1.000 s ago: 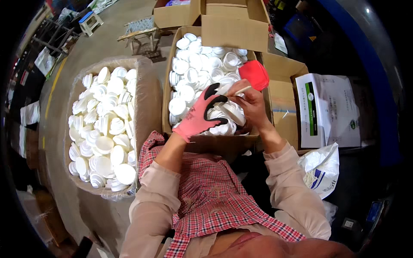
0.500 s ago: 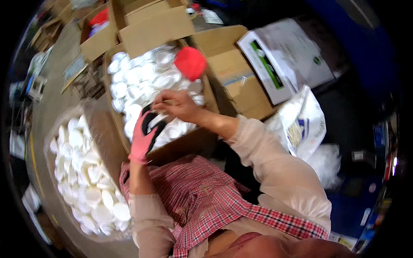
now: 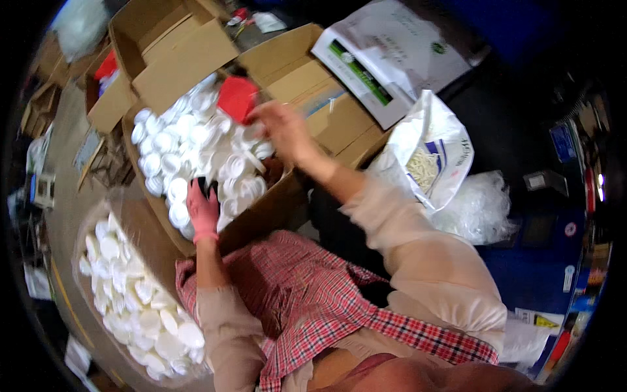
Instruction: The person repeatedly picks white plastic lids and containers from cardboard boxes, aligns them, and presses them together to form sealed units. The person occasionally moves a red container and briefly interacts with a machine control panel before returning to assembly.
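We've pulled our hands apart over the carton

Half a second ago both hands met over the white caps (image 3: 196, 150); now our right hand (image 3: 282, 134) has reached up to the red lid (image 3: 236, 98) at the far side of the cardboard box (image 3: 261, 209), while our left hand (image 3: 204, 208), in its pink glove, has dropped to the near edge. Our head has swung too, tilting the scene further.

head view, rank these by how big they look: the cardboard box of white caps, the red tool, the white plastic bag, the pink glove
1. cardboard box of white caps, largest by far
2. white plastic bag
3. red tool and pink glove on the left hand look much alike; the fisheye bend leaves their order unsure.
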Available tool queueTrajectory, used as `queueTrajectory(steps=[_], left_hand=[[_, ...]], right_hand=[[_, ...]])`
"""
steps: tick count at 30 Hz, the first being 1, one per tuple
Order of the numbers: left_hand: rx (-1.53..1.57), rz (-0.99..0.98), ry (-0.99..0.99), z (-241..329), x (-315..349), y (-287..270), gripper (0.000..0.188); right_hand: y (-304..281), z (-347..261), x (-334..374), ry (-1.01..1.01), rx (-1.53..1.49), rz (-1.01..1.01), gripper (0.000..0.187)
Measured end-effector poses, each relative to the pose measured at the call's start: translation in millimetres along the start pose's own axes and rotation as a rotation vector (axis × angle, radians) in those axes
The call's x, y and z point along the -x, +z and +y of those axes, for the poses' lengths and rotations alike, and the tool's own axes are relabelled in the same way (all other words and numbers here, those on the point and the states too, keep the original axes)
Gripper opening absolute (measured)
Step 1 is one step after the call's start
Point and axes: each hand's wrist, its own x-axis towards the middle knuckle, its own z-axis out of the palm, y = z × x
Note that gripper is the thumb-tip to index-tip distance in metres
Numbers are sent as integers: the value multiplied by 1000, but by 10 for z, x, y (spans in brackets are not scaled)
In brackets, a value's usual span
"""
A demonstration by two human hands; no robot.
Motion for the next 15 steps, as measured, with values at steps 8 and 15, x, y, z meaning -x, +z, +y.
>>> queueTrajectory(steps=[8,15], left_hand=[[971,-270,-400,105,-44,-582,34],[1518,-422,-366,729,-28,-525,43]], right_hand=[[-2224,-2358,1502,146,2115,473,32],[-185,-1154,857,224,895,-239,57]])
